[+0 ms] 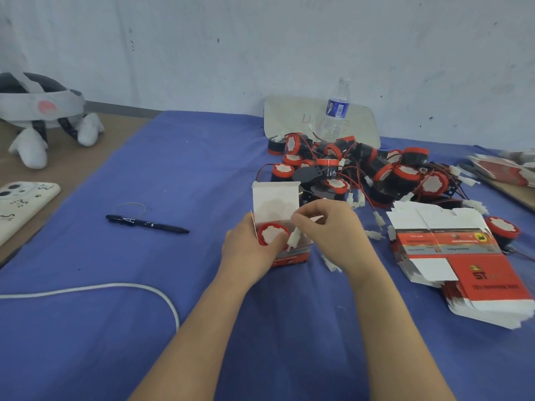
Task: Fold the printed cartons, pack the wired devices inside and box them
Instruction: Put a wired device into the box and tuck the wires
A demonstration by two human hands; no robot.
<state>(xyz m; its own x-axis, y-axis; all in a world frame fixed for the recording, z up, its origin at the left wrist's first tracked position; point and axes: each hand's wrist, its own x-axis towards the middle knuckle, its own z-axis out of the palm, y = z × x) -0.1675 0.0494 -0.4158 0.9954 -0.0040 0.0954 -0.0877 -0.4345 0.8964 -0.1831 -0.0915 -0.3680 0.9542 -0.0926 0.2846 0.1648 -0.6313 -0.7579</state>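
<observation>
My left hand grips the folded carton from its left side, fingers curled round the wall and the thumb lying across the open mouth. The carton stands upright on the blue cloth right in front of me, with its white lid flap raised at the back. One wired device sits inside it, red rim and white face turned up. My right hand hovers over the carton's right edge, thumb and forefinger closed in a pinch on the upper end of the white connector, which hangs into the mouth beside the device; my other fingers are loosely curled.

Behind the carton lies a tangled pile of devices, black and red with red and black leads. A stack of flat cartons lies to my right. A water bottle stands beyond the pile. To my left lie a black pen, a rubber band, a phone and a white cable
</observation>
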